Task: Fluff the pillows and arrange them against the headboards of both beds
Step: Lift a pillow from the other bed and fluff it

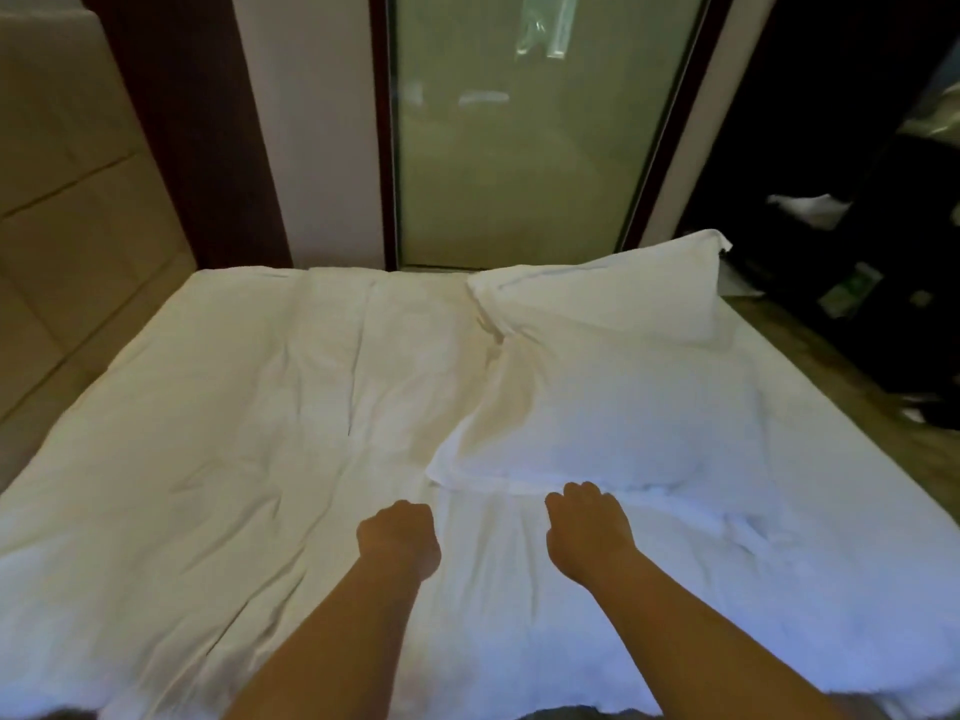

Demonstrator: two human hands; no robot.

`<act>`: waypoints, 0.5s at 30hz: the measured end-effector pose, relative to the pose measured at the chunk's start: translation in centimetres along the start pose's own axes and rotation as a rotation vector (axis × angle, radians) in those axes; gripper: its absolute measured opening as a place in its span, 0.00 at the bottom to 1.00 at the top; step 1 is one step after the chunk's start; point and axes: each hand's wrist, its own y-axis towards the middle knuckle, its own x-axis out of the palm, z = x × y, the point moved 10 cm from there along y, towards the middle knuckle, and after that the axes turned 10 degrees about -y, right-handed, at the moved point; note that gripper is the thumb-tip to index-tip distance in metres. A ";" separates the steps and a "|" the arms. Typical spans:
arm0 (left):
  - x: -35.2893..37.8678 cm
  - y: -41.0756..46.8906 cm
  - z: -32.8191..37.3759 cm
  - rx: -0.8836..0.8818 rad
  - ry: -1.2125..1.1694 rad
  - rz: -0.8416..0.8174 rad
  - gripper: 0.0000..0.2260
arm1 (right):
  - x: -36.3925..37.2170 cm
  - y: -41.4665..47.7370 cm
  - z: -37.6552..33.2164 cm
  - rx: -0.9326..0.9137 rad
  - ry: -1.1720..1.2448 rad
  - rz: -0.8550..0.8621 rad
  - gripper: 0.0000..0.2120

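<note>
Left hand point(397, 537) fisted over creased white duvet point(234, 433), right hand point(587, 522) curled at plump pillow point(623, 407) edge, grip unclear

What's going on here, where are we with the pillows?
A person leans over a bed covered by a white duvet. Two white pillows lie on its right part, neither against the padded headboard at the left. The right hand is at the front edge of the near pillow, fingers curled. The left hand is fisted over the duvet beside it. Whether either hand actually grips cloth cannot be told. The far pillow lies untouched by the bed's far edge.
</note>
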 end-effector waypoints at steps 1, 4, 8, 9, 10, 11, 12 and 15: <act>-0.2 1.8 0.2 0.007 -0.009 -0.010 0.17 | 0.2 1.7 0.5 0.014 -0.014 -0.025 0.15; -0.8 6.7 -0.2 0.004 -0.042 -0.035 0.17 | 0.4 6.7 1.7 0.057 -0.028 -0.093 0.15; -1.8 12.4 -2.0 -0.050 -0.042 -0.056 0.17 | -0.3 12.7 1.8 0.043 -0.009 -0.100 0.14; -2.0 13.6 -2.1 -0.061 -0.037 -0.063 0.17 | -0.3 13.9 1.7 0.029 -0.001 -0.098 0.14; -2.1 14.6 -2.1 -0.072 -0.033 -0.071 0.18 | -0.2 14.9 1.8 0.013 0.004 -0.097 0.13; -2.0 15.6 -1.8 -0.079 -0.029 -0.080 0.18 | 0.1 15.9 2.0 -0.001 0.007 -0.099 0.13; -1.9 16.6 -1.3 -0.082 -0.029 -0.089 0.18 | 0.6 16.8 2.3 -0.009 0.011 -0.103 0.13; -1.2 19.6 1.2 -0.077 -0.055 -0.113 0.17 | 2.1 19.7 4.6 -0.011 0.024 -0.102 0.15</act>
